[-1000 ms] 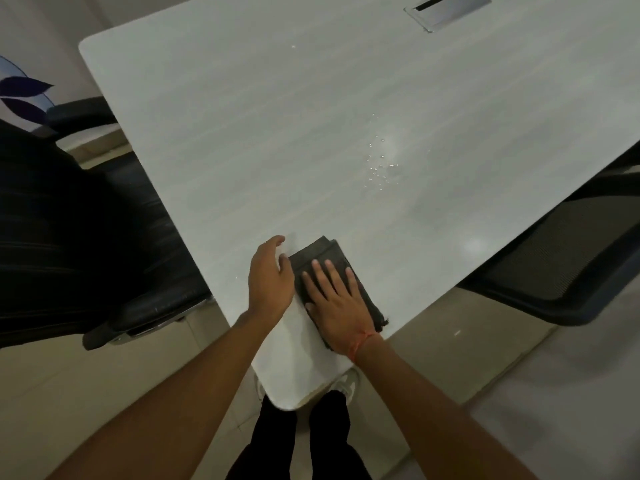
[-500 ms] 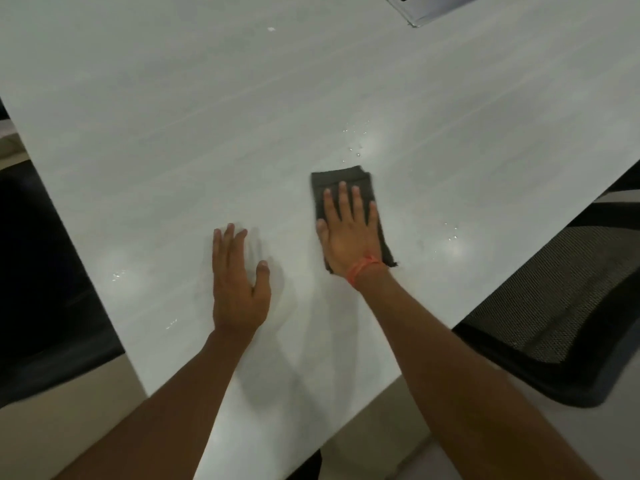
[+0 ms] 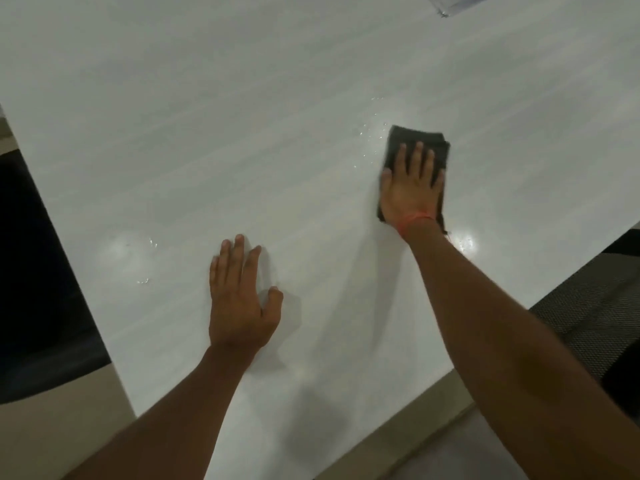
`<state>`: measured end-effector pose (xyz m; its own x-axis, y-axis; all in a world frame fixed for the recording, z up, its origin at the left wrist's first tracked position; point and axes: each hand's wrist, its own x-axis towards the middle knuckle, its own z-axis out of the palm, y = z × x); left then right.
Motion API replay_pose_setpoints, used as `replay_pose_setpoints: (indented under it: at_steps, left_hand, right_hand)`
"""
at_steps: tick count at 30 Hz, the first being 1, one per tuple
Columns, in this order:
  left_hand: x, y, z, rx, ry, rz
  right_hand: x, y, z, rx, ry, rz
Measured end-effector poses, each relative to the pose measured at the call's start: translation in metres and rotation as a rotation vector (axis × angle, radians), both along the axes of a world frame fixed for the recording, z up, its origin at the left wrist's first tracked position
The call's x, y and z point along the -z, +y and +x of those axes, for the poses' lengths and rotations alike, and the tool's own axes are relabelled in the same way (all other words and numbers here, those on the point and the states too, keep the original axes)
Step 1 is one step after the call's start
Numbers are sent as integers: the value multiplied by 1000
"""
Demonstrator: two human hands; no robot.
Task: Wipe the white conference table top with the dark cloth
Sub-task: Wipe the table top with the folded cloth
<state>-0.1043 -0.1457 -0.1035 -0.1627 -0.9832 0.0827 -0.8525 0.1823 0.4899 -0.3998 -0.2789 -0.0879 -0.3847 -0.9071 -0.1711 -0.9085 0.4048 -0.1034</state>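
The white conference table top (image 3: 242,116) fills most of the view. A folded dark cloth (image 3: 412,136) lies flat on it toward the right. My right hand (image 3: 410,188) presses down on the cloth with straight, spread fingers and covers its near half. My left hand (image 3: 240,299) rests palm-down on the bare table, nearer to me and to the left, fingers straight. Small water droplets (image 3: 372,128) sit just left of the cloth's far corner, and a few more droplets (image 3: 147,261) lie left of my left hand.
A dark chair (image 3: 38,289) stands against the table's left edge. A black mesh chair (image 3: 595,313) sits at the right edge. A metal cable hatch (image 3: 453,3) is set into the far right of the table. Beige floor shows below the near corner.
My right hand has pushed the cloth away from the near corner, forward and rightward, up to the droplets. My left hand left the cloth and now lies flat on the table.
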Motion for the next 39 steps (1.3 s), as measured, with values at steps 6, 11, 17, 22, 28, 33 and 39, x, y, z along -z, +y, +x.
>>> replay_pose_setpoints:
  at_steps: [6, 11, 17, 22, 28, 33, 39]
  left_hand:
    - [-3, 2, -1, -26, 63, 16]
    - [-2, 2, 1, -3, 94, 0]
    - [-1, 4, 3, -1, 156, -4]
    - [-22, 13, 10, -5, 470, 79]
    - [-52, 68, 93, -227, 792, 150]
    - [-45, 74, 163, -338, 779, 149]
    - [-37, 54, 174, -384, 754, 176]
  right_hand:
    - [-5, 99, 111, -522, -55, -7]
    - [-9, 183, 36, -316, 12, 43]
    - [-3, 67, 46, -13, 31, 11]
    - [-3, 132, 163, -449, -22, 2]
    - [-13, 231, 125, -267, -2, 71]
    - [-8, 137, 180, -15, -5, 18]
    - [-3, 168, 333, -592, 2, 23]
